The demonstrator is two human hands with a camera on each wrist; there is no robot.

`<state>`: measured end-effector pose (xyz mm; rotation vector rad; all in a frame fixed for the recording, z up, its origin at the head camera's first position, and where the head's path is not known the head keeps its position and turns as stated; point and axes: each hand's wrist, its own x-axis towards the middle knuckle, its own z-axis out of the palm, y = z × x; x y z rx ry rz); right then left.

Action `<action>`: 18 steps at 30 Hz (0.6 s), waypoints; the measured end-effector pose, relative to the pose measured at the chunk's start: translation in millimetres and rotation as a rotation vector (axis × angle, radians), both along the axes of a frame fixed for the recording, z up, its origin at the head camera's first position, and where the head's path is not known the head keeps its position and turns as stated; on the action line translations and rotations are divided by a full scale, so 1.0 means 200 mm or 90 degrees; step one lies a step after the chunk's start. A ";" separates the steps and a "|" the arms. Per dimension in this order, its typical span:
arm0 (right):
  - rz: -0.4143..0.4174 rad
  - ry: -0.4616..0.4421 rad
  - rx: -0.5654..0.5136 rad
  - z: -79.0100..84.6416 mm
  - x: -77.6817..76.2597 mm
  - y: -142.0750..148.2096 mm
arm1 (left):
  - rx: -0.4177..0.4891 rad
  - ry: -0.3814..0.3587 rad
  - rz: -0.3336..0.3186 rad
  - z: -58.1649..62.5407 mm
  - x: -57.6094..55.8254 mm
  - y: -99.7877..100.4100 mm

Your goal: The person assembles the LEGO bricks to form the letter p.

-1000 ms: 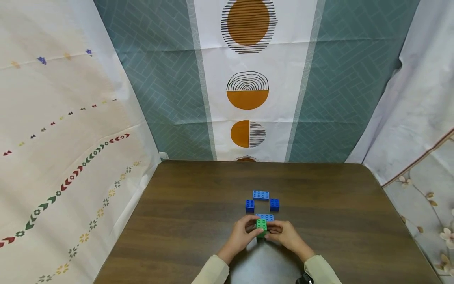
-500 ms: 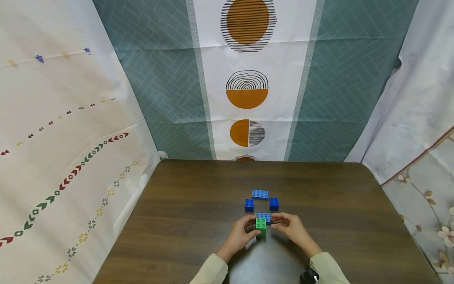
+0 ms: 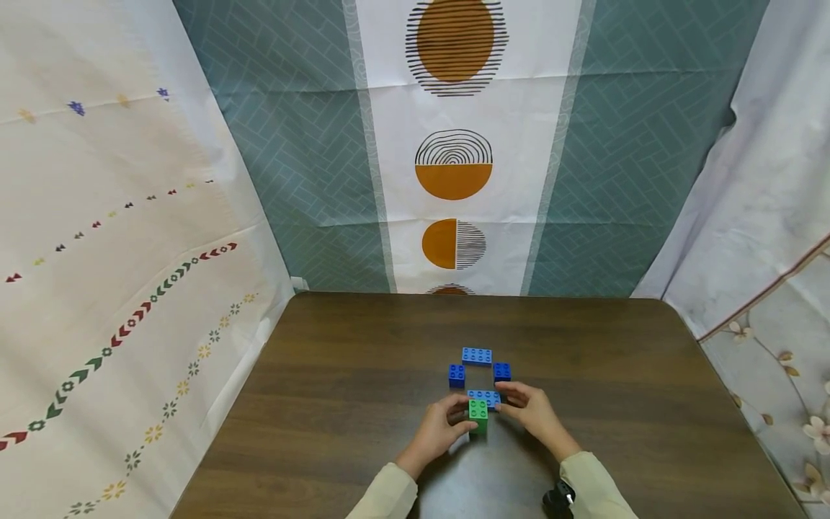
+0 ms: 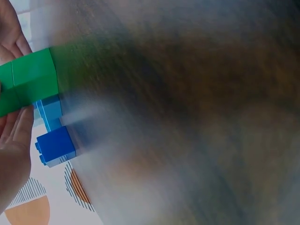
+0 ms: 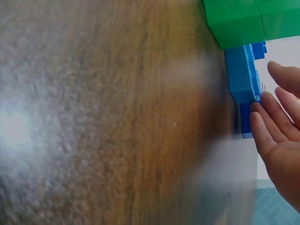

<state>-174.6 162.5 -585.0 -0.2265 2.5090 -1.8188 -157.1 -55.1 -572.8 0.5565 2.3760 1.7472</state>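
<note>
Pinching green stack: left hand | right hand loose, contact unclear | table edges distant

The table is brightened near six o'clock in the head view — whitened by glare at nine in the right wrist's, blurred in the left's.

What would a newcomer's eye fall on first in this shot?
Probably the bright stack of green blocks standing on the table, between the thumb and fingers of the left hand. Just beyond it, four blue blocks are spaced out roughly as a square, with the right hand by the nearest one. Behind the table hangs a cloth with bold orange-brown circles.
</note>
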 end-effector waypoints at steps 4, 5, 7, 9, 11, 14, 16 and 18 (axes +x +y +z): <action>0.016 0.001 0.008 -0.02 -0.01 -0.01 | 0.000 -0.002 -0.003 0.00 0.00 0.00; 0.020 0.003 0.010 -0.02 -0.02 -0.01 | -0.001 -0.002 -0.003 0.00 0.00 0.00; 0.024 0.008 0.016 -0.02 -0.02 -0.02 | -0.001 -0.002 -0.003 -0.01 0.00 0.00; 0.028 0.013 0.027 -0.02 -0.02 -0.02 | 0.000 -0.005 -0.001 -0.01 -0.01 0.00; 0.033 0.018 0.045 -0.02 -0.02 -0.03 | 0.002 0.002 -0.002 -0.01 0.00 0.00; 0.035 0.024 0.084 -0.03 -0.02 -0.03 | 0.003 0.005 -0.002 -0.01 0.00 0.00; 0.034 0.026 0.101 -0.04 -0.03 -0.04 | 0.004 0.011 -0.002 -0.01 0.00 0.00; 0.036 0.031 0.115 -0.04 -0.03 -0.04 | 0.005 0.015 -0.003 -0.02 0.00 0.00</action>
